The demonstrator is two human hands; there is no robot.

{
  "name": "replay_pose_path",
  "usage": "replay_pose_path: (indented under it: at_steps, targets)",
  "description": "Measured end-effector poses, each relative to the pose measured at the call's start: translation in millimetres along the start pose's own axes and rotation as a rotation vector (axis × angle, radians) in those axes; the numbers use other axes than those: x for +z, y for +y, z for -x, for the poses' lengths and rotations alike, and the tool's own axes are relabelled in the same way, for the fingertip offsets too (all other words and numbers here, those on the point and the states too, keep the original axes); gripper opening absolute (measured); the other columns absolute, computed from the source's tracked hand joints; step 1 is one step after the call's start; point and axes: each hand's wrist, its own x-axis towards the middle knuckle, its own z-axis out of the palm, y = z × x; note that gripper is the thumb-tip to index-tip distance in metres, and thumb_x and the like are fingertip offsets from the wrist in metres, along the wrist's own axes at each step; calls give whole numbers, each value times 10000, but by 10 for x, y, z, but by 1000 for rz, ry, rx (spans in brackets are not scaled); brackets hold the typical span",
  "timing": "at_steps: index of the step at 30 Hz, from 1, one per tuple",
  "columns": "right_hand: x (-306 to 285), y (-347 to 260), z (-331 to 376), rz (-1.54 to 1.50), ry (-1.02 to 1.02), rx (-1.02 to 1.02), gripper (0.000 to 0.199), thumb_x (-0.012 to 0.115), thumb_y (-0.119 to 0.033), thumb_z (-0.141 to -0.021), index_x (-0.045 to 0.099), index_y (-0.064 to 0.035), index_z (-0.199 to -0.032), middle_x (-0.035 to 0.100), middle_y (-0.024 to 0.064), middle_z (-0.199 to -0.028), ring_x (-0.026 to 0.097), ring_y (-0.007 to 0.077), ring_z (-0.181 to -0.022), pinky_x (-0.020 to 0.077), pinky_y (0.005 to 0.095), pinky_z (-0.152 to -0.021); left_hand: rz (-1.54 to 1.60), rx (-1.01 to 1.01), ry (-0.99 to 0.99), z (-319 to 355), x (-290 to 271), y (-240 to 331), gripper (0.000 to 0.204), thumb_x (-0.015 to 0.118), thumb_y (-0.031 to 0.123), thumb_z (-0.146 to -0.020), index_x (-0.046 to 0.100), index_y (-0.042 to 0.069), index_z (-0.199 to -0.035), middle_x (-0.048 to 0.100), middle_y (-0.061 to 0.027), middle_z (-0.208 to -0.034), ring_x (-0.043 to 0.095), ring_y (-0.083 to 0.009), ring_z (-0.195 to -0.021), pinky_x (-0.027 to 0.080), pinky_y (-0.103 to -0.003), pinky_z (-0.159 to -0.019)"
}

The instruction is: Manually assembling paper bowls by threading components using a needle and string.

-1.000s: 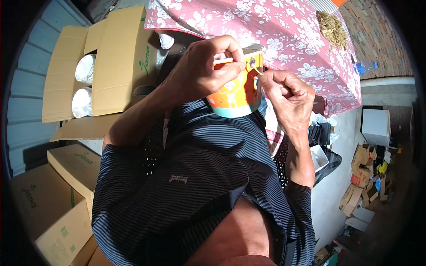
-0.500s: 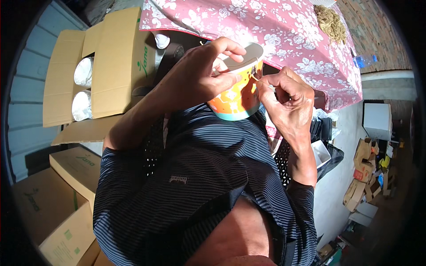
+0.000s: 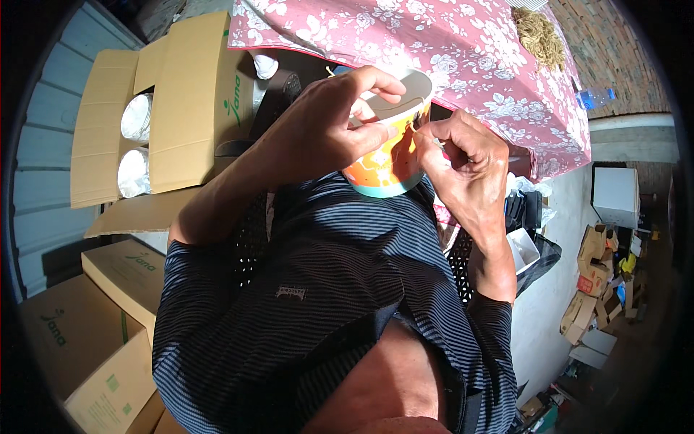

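A printed paper bucket (image 3: 390, 163), orange and yellow with a teal base and white inside, is tilted above my lap. My left hand (image 3: 345, 116) grips its near left side, thumb on the outer wall and fingers over the rim. At the bucket's right side my right hand (image 3: 468, 148) is closed, thumb and forefinger pinching a thin pale cord (image 3: 414, 127) close to the wall. A loop of the cord shows inside the bucket against the white. What else lies within the right hand's curled fingers is hidden.
A table with a pink floral cloth (image 3: 499, 87) is ahead, bearing a tangle of tan cord (image 3: 540, 37). On my left stand an opened cardboard box (image 3: 181, 101) with white stacked cups and more boxes (image 3: 79, 325). A white bin (image 3: 522, 249) and scattered cardboard (image 3: 594, 267) are on the right.
The bucket has turned slightly and shifted a little to the right with my left hand. My right hand stays at the wall, its pinch on the cord slightly moved.
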Motion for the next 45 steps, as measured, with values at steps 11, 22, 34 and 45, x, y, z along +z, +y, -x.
replay_pose_path:
  at_steps: [11, 22, 34, 45]
  targets:
    - [12, 23, 10, -8, 12, 19, 39, 745, -23, -849, 737, 8, -871, 573, 18, -695, 480, 66, -578, 363, 257, -526, -5, 67, 17, 14, 17, -48, 486, 656, -113, -899, 510, -28, -1354, 619, -160, -1312, 644, -250, -1229, 558, -400, -1021]
    - [-1, -14, -2, -6, -11, 53, 28, 731, -5, -856, 728, 17, -873, 570, -1, -721, 463, 41, -619, 350, 239, -554, -21, 50, 0, -5, 18, 12, 373, 625, -55, -949, 587, -17, -1319, 677, -151, -1270, 687, -228, -1151, 563, -365, -996]
    - [-70, -20, 18, 49, -48, 96, 79, 745, -43, -841, 689, 10, -825, 608, 71, -682, 574, 135, -557, 437, 297, -538, 12, 166, -256, -336, -108, -12, 224, 643, 85, -973, 717, -78, -1108, 748, -184, -893, 725, -204, -829, 556, -327, -775]
    - [-69, 64, 29, -3, -73, 115, 131, 756, -46, -848, 656, 35, -824, 624, 76, -704, 578, 104, -570, 441, 284, -534, 59, 27, -368, -424, -65, -10, 130, 663, 70, -915, 706, -41, -969, 687, -120, -752, 645, -133, -670, 510, -302, -631]
